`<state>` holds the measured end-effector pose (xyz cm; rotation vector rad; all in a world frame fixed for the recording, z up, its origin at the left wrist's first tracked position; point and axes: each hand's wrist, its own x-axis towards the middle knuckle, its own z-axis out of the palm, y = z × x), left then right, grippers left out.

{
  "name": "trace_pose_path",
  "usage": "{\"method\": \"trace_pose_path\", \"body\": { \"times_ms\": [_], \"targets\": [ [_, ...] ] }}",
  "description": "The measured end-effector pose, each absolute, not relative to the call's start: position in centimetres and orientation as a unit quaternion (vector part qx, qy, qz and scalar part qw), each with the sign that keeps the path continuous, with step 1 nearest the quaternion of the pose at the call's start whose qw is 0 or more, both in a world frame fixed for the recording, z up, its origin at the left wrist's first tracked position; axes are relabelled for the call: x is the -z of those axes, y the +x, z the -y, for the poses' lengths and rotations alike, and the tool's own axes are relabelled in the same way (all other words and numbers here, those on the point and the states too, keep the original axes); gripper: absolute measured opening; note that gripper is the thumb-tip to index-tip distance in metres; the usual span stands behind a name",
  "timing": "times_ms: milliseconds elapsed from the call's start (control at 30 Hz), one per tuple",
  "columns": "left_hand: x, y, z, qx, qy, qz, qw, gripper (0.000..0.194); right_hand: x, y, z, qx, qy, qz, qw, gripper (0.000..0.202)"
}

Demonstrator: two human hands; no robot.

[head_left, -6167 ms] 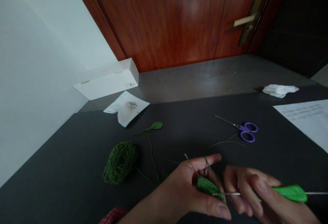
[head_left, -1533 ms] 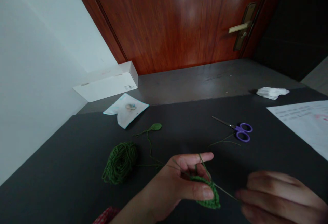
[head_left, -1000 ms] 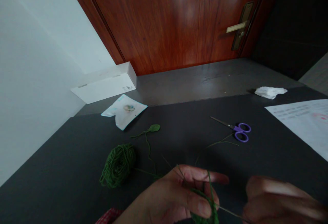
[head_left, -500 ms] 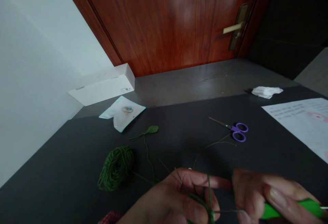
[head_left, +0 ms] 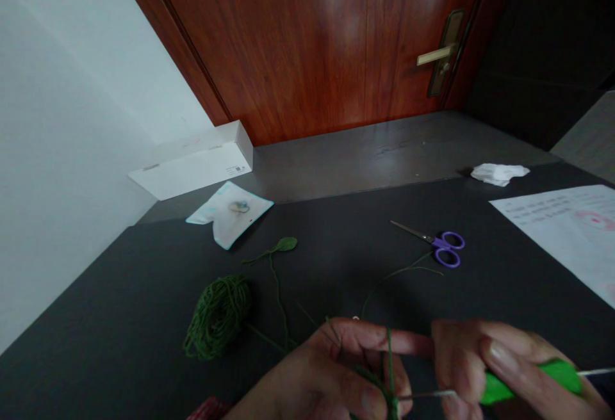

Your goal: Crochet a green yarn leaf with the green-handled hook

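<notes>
My left hand [head_left: 341,369] is closed on a small piece of green crochet work [head_left: 391,404] at the bottom of the view, pinched between thumb and fingers. A strand of green yarn [head_left: 390,356] runs up from it over the raised index finger. My right hand [head_left: 500,362] grips a crochet hook by its bright green handle [head_left: 533,381]; the thin metal shaft [head_left: 427,395] reaches left to the work. The hook's tip is hidden at the stitches. To the left lies a loose ball of green yarn [head_left: 218,317], with a small green crocheted leaf [head_left: 287,244] beyond it.
Purple-handled scissors [head_left: 446,248] lie on the dark table [head_left: 336,241], with a thin green strand [head_left: 394,273] beside them. A white packet [head_left: 235,212] and a long white box [head_left: 196,164] are at the back left. Crumpled tissue [head_left: 500,173] and a printed sheet [head_left: 562,221] sit at right.
My right hand has shifted slightly left, bringing the crochet hook's green handle closer to my left hand. The left hand has barely moved.
</notes>
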<state>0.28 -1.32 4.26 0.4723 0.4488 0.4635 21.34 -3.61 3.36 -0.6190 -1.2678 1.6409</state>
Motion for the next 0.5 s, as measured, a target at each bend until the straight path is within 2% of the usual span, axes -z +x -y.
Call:
{"method": "trace_pose_path", "body": {
  "times_ms": [367,500],
  "targets": [
    [-4.39,0.27,1.75,-0.238,0.240,-0.215,0.916,0.061,-3.25,20.71,3.06,-0.773,-0.228,0.377,0.456,0.038],
    [-4.46,0.86,2.01,-0.335,0.289,-0.275,0.854,0.057,-3.60,20.37,2.84,-0.765,-0.284,0.357,0.454,0.040]
  ]
}}
